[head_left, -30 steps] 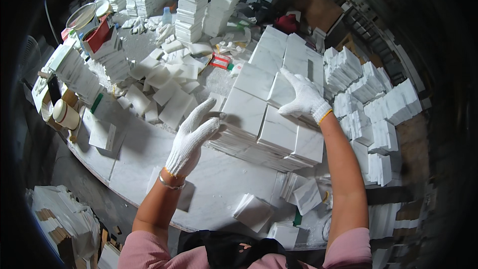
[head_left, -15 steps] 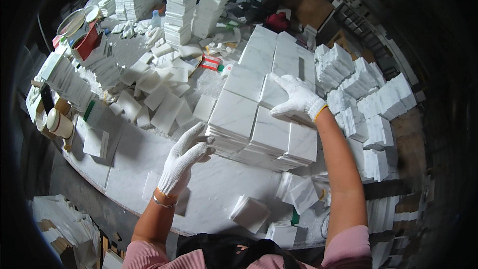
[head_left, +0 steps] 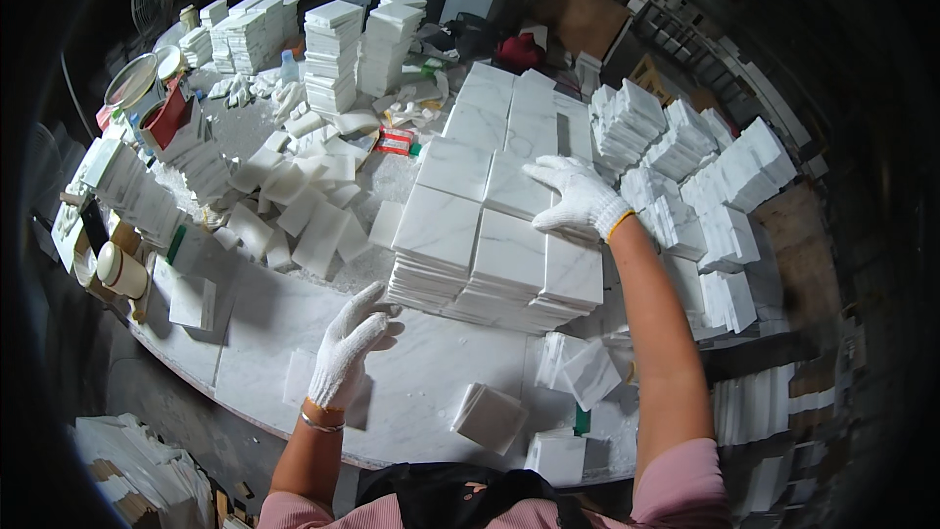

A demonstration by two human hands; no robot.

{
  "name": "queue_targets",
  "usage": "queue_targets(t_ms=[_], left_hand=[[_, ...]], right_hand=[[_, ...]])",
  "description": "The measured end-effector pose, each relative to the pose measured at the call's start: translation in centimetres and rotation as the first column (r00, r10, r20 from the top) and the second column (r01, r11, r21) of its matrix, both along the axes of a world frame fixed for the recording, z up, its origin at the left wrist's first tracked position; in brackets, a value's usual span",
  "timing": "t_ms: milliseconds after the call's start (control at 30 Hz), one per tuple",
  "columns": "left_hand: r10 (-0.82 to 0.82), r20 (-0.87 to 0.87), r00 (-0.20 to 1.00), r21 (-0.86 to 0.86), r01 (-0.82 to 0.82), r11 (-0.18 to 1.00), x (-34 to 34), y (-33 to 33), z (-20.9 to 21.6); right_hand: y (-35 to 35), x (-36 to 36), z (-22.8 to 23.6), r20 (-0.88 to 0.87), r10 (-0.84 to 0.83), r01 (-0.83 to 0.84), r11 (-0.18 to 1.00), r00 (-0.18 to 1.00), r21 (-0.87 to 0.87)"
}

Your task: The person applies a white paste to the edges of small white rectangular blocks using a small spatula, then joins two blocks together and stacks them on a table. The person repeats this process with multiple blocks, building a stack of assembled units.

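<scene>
Block-like stacks of white, grey-veined marble tiles [head_left: 438, 227] stand side by side in front of me. My right hand [head_left: 580, 201], in a white knitted glove, lies over the tops of the right-hand stacks with fingers and thumb spread. Whether it presses on the tiles or hovers just above cannot be made out. At the near left corner of the block is my left hand [head_left: 345, 358], gloved the same way, fingers stretched out and holding nothing. Its fingertips are close to the lowest tiles; contact is unclear.
Loose tile pieces [head_left: 318, 235] lie heaped to the left. Tall tile stacks [head_left: 333, 54] rise behind them. More tile piles [head_left: 729, 235] line the right side. Near me are small tile stacks [head_left: 490, 419] on the pale tabletop [head_left: 264, 353]. A cream cup-like container [head_left: 119, 269] sits far left.
The whole view has shifted a little. Over the tiles, my right hand has slid slightly rightward. My left hand has dropped a little toward me along the block's corner.
</scene>
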State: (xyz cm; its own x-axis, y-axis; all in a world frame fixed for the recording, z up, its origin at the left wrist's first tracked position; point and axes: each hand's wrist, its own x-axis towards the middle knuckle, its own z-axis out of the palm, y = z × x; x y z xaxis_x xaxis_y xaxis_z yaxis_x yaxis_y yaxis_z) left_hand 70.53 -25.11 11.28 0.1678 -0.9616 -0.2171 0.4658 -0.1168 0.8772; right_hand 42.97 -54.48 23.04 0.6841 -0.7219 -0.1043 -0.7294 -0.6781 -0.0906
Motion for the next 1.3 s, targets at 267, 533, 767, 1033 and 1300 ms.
queue_targets(t_ms=[267,533,767,1033,1300], left_hand=[[-0.031,0.045,0.999,-0.034,0.032,0.999,-1.1,1.3,0.5],[-0.268,0.284,0.921,0.139,0.237,0.961,-4.5,6.7,-4.0],[-0.327,0.781,0.531,0.084,0.43,0.899,-8.6,7.8,-8.1],[-0.264,0.961,0.078,0.178,0.555,0.812,-9.6,9.0,-8.8],[-0.185,0.982,0.035,0.127,0.604,0.787,-8.7,10.9,-10.9]], right_hand=[[4.3,-3.3,0.8,0.298,-0.055,0.097,0.987,0.953,-0.128],[27.4,-11.1,-0.5,0.535,-0.111,-0.047,0.961,0.838,0.273],[42.0,-19.3,-8.2,0.265,-0.604,0.406,0.741,0.752,0.535],[45.9,-21.2,-13.1,0.103,-0.635,0.567,0.742,0.766,0.358],[41.6,-20.0,-14.0,0.084,-0.405,0.377,0.896,0.91,0.234]])
